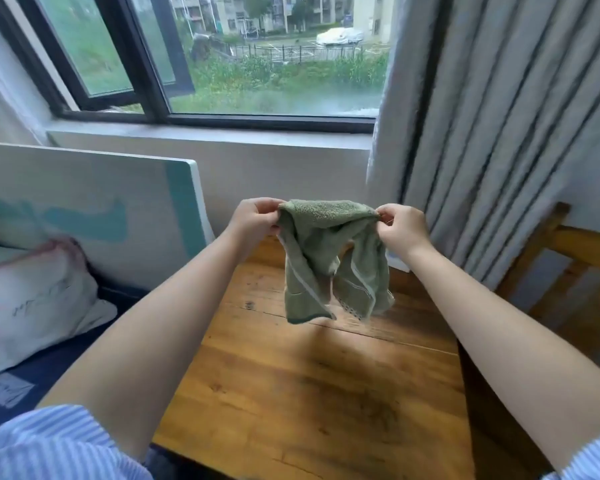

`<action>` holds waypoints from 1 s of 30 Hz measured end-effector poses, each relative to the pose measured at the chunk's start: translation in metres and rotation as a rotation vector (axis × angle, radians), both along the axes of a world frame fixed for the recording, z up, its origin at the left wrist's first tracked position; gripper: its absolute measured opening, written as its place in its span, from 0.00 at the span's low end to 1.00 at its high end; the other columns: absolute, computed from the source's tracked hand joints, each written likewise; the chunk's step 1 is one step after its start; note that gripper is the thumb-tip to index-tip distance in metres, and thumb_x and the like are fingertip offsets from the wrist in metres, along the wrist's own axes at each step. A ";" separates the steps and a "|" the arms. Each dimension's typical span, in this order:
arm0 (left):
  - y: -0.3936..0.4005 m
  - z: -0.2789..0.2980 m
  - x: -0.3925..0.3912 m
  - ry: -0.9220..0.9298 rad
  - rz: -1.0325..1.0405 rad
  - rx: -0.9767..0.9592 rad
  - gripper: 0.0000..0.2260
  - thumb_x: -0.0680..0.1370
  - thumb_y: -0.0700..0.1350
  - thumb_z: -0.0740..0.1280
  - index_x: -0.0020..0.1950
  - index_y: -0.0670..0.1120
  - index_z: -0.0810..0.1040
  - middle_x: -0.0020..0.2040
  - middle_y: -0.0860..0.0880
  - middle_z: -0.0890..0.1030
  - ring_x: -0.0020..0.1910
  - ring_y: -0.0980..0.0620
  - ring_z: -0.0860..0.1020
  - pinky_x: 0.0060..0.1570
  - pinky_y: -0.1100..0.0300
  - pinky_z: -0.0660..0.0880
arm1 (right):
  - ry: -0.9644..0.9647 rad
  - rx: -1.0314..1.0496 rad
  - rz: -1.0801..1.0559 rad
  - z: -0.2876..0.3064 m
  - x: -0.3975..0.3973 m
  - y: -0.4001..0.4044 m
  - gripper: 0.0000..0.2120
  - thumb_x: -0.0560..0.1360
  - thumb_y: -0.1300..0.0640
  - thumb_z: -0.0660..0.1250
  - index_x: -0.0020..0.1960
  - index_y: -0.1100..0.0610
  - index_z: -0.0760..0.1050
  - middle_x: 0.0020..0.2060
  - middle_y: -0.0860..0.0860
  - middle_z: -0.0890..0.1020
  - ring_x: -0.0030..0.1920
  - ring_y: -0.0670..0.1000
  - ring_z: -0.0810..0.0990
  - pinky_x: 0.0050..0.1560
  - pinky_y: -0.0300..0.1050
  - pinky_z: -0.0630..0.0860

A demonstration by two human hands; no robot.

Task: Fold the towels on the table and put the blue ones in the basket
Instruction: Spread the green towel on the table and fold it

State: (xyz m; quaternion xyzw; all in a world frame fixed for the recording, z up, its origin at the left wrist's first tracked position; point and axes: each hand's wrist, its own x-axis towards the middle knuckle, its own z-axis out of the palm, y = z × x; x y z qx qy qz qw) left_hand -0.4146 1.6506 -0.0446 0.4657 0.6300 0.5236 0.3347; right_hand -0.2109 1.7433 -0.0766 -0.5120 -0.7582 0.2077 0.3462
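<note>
One green towel (329, 258) hangs in the air above the far half of the wooden table (312, 382), its top edge running side to side between your hands and its length dropping straight down, lower hem clear of the wood. Your left hand (253, 220) and right hand (400, 226) each pinch an upper corner, level and equally near. No basket shows.

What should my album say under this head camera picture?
Both hands hold a green towel above the table.
</note>
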 end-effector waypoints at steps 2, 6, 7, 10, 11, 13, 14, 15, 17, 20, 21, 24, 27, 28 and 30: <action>-0.017 -0.007 -0.046 0.059 0.067 -0.044 0.14 0.77 0.29 0.56 0.61 0.35 0.74 0.40 0.52 0.77 0.37 0.54 0.74 0.38 0.67 0.73 | -0.008 -0.057 0.028 -0.012 -0.052 -0.005 0.10 0.72 0.63 0.62 0.50 0.59 0.81 0.47 0.58 0.84 0.51 0.59 0.79 0.47 0.43 0.72; -0.044 -0.025 -0.116 0.125 0.173 -0.110 0.13 0.77 0.29 0.57 0.59 0.34 0.76 0.39 0.53 0.76 0.35 0.56 0.73 0.35 0.71 0.73 | 0.080 -0.125 0.069 -0.033 -0.136 -0.015 0.10 0.72 0.65 0.62 0.50 0.62 0.80 0.48 0.59 0.83 0.51 0.59 0.79 0.50 0.44 0.72; -0.050 -0.030 -0.130 0.126 0.182 -0.112 0.13 0.77 0.29 0.57 0.58 0.34 0.76 0.39 0.52 0.77 0.35 0.55 0.73 0.37 0.70 0.73 | 0.121 -0.137 0.071 -0.037 -0.153 -0.018 0.10 0.72 0.66 0.62 0.49 0.62 0.80 0.47 0.60 0.83 0.51 0.59 0.78 0.50 0.44 0.72; -0.063 -0.045 -0.157 0.092 0.205 -0.132 0.13 0.76 0.29 0.58 0.57 0.35 0.77 0.44 0.47 0.78 0.37 0.56 0.73 0.43 0.66 0.72 | 0.214 -0.134 0.060 -0.058 -0.183 -0.027 0.09 0.71 0.67 0.63 0.48 0.63 0.80 0.47 0.60 0.82 0.49 0.57 0.78 0.48 0.41 0.70; -0.064 -0.052 -0.163 0.060 0.199 -0.142 0.13 0.76 0.29 0.58 0.57 0.34 0.77 0.43 0.48 0.78 0.38 0.56 0.74 0.44 0.66 0.72 | 0.231 -0.127 0.059 -0.066 -0.185 -0.030 0.09 0.71 0.68 0.63 0.48 0.64 0.80 0.47 0.60 0.82 0.47 0.55 0.78 0.47 0.37 0.68; -0.068 -0.070 -0.169 -0.011 0.130 -0.188 0.12 0.76 0.29 0.59 0.56 0.35 0.77 0.40 0.50 0.78 0.38 0.55 0.74 0.46 0.63 0.73 | 0.226 -0.112 0.075 -0.088 -0.181 -0.036 0.09 0.71 0.69 0.63 0.48 0.64 0.80 0.46 0.60 0.82 0.45 0.52 0.76 0.44 0.30 0.65; -0.070 -0.085 -0.167 -0.040 0.085 -0.239 0.11 0.76 0.30 0.60 0.55 0.35 0.77 0.40 0.49 0.78 0.39 0.53 0.75 0.47 0.61 0.73 | 0.189 -0.126 0.078 -0.107 -0.174 -0.039 0.09 0.70 0.71 0.63 0.47 0.65 0.79 0.46 0.61 0.82 0.46 0.53 0.76 0.45 0.29 0.65; -0.072 -0.099 -0.162 -0.041 0.049 -0.295 0.11 0.76 0.30 0.60 0.54 0.36 0.78 0.40 0.48 0.79 0.40 0.52 0.75 0.49 0.59 0.73 | 0.146 -0.153 0.078 -0.123 -0.165 -0.042 0.09 0.70 0.72 0.63 0.47 0.66 0.79 0.46 0.61 0.81 0.47 0.55 0.77 0.47 0.31 0.67; -0.079 -0.137 -0.143 -0.006 -0.023 -0.450 0.10 0.77 0.33 0.62 0.54 0.37 0.79 0.43 0.45 0.80 0.43 0.51 0.75 0.46 0.62 0.74 | -0.012 -0.257 0.073 -0.162 -0.139 -0.053 0.08 0.71 0.71 0.64 0.48 0.67 0.79 0.49 0.62 0.80 0.51 0.59 0.77 0.51 0.40 0.71; -0.086 -0.188 -0.109 0.138 -0.269 -0.752 0.11 0.77 0.38 0.62 0.57 0.39 0.79 0.43 0.46 0.79 0.38 0.55 0.75 0.35 0.70 0.72 | -0.492 -0.500 0.126 -0.213 -0.092 -0.062 0.09 0.73 0.66 0.63 0.51 0.63 0.79 0.54 0.60 0.78 0.57 0.57 0.75 0.55 0.43 0.70; -0.086 -0.201 -0.103 0.193 -0.367 -0.840 0.12 0.77 0.39 0.62 0.59 0.39 0.78 0.43 0.47 0.79 0.38 0.55 0.75 0.34 0.71 0.72 | -0.595 -0.572 0.139 -0.223 -0.078 -0.064 0.10 0.73 0.66 0.62 0.51 0.62 0.79 0.55 0.59 0.79 0.57 0.56 0.75 0.54 0.42 0.70; -0.079 -0.224 -0.100 0.371 -0.497 -0.963 0.13 0.78 0.43 0.61 0.61 0.40 0.75 0.54 0.43 0.80 0.49 0.50 0.77 0.46 0.62 0.73 | -0.527 -0.615 0.098 -0.225 -0.063 -0.058 0.09 0.74 0.64 0.62 0.50 0.62 0.80 0.51 0.57 0.82 0.54 0.56 0.77 0.51 0.43 0.70; -0.068 -0.239 -0.106 0.607 -0.372 -0.947 0.13 0.78 0.42 0.60 0.61 0.40 0.76 0.61 0.43 0.77 0.59 0.45 0.75 0.57 0.57 0.71 | -0.522 -0.551 0.176 -0.223 -0.074 -0.048 0.10 0.76 0.60 0.62 0.54 0.60 0.78 0.52 0.57 0.82 0.54 0.56 0.77 0.51 0.44 0.71; -0.066 -0.246 -0.106 0.687 -0.334 -0.960 0.14 0.78 0.41 0.59 0.62 0.41 0.74 0.62 0.43 0.76 0.61 0.45 0.74 0.58 0.56 0.71 | -0.554 -0.515 0.251 -0.225 -0.081 -0.048 0.12 0.76 0.60 0.61 0.57 0.58 0.77 0.54 0.56 0.81 0.56 0.55 0.77 0.53 0.44 0.71; -0.061 -0.262 -0.108 0.826 -0.277 -0.998 0.16 0.78 0.39 0.58 0.65 0.42 0.70 0.64 0.43 0.73 0.63 0.44 0.71 0.59 0.52 0.72 | -0.642 -0.400 0.431 -0.233 -0.096 -0.050 0.18 0.75 0.62 0.60 0.63 0.54 0.73 0.62 0.54 0.75 0.63 0.54 0.71 0.61 0.46 0.69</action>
